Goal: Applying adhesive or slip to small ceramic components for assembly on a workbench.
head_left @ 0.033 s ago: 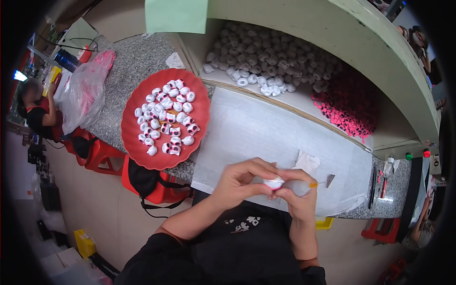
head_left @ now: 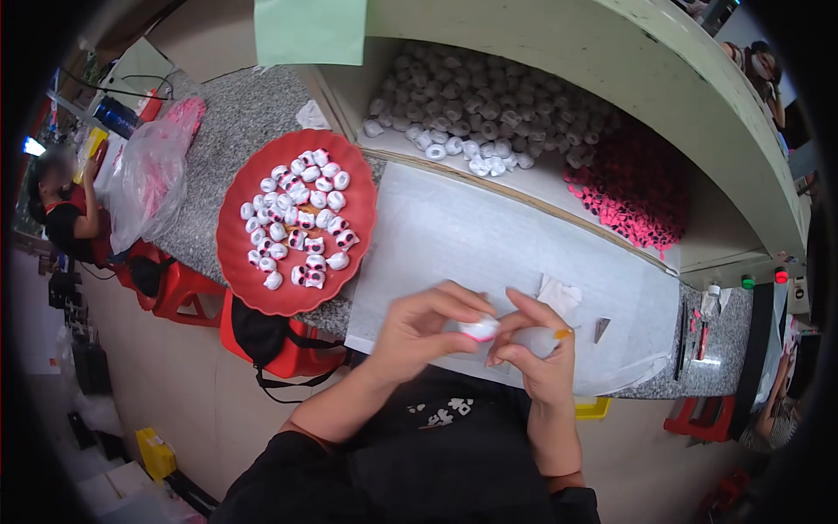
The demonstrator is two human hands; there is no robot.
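Between the thumb and fingers of my left hand (head_left: 428, 330) is a small white rounded piece (head_left: 480, 327) with a pink lower edge. My right hand (head_left: 546, 358) is close on its right, forefinger and thumb apart beside the piece. Tucked in that hand is a translucent, bottle-like thing (head_left: 535, 341) with an orange tip; the fingers partly hide it. Both hands are above the white sheet (head_left: 436, 227) on the bench. To the left, a red scalloped plate (head_left: 249, 175) carries many similar white pieces, several showing pink and black marks.
Under a pale green shelf lie a heap of white ring-like pieces (head_left: 497, 96) and a heap of pink-and-black bits (head_left: 633, 196). A crumpled white tissue (head_left: 559, 295) and a small metal triangular piece (head_left: 602, 328) rest on the sheet. Red stools (head_left: 279, 345) stand below. Another person (head_left: 70, 210) sits far left.
My right forefinger and thumb have come off the white piece and opened. My left hand has shifted slightly left, with the piece still in its fingers.
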